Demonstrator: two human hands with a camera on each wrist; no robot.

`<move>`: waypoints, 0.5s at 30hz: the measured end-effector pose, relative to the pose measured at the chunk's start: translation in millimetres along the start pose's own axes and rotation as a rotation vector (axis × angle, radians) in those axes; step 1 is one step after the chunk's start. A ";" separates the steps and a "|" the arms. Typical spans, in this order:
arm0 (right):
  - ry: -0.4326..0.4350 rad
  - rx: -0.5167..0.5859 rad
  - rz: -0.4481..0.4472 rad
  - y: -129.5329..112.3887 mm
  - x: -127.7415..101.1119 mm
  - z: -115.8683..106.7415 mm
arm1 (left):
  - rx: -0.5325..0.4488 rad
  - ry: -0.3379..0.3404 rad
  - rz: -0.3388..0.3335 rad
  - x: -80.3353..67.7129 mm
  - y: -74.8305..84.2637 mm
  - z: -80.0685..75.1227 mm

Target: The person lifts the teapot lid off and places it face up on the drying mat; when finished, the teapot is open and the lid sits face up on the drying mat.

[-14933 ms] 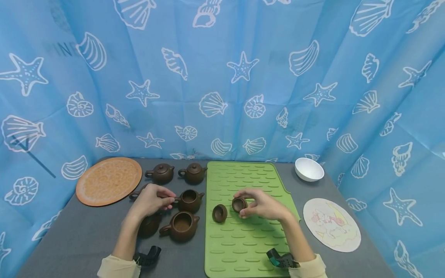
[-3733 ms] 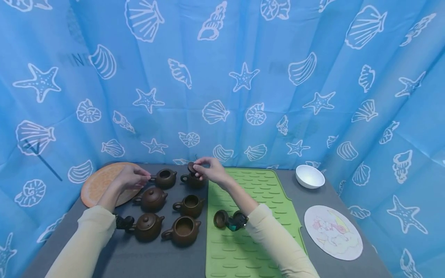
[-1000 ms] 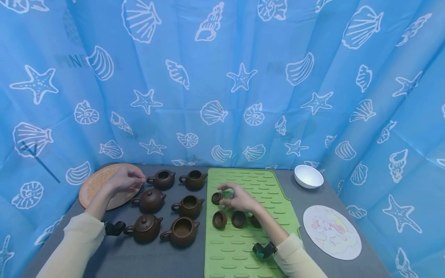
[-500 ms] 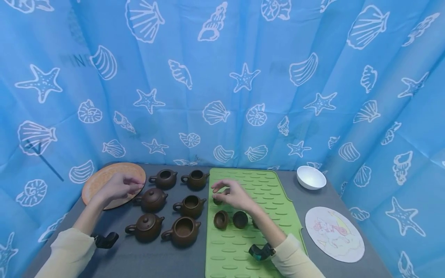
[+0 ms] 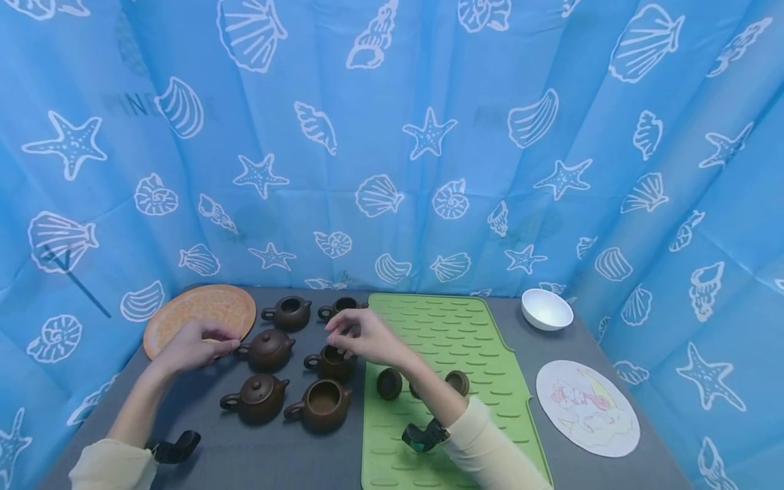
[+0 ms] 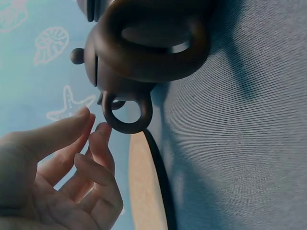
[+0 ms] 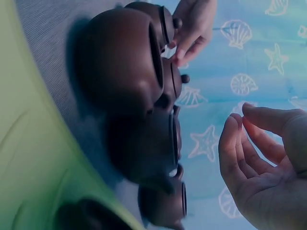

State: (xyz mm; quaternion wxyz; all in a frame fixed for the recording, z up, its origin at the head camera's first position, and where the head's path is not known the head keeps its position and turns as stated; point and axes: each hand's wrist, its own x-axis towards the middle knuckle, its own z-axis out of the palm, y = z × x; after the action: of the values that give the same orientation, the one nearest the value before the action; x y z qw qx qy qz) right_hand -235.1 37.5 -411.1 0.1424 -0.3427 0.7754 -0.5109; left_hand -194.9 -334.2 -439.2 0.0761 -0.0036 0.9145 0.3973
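Right hand [image 5: 365, 338], loosely bent, has moved above a teapot [image 5: 338, 368]; left hand [image 5: 194, 347] grips nothing.

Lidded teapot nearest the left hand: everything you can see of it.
The lidded teapot is dark brown, squat and round, with a clay-like look. Its lid is on, topped by a small round knob. In the head view the loop handle points left and the spout right. It stands upright on the grey table, between an open pot behind and another lidded pot in front. The left hand has its fingers close to the handle; contact can't be told.
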 end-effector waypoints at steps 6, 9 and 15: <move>-0.024 0.008 -0.012 -8.1 24.2 17.0 | 0.030 0.043 0.036 -3.8 -6.0 4.9; -0.020 -0.009 -0.017 -10.1 38.3 26.9 | 0.013 0.051 0.030 -4.0 -8.1 8.4; -0.034 -0.007 0.025 -11.7 67.5 48.1 | -0.025 0.068 -0.009 -4.8 -9.8 14.6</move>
State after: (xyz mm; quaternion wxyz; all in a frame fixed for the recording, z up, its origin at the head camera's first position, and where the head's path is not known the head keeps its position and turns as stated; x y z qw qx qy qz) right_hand -252.1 -44.5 -413.0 0.1607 -0.3422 0.7788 -0.5005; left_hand -187.5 -330.6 -455.5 0.0467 -0.0221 0.9116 0.4078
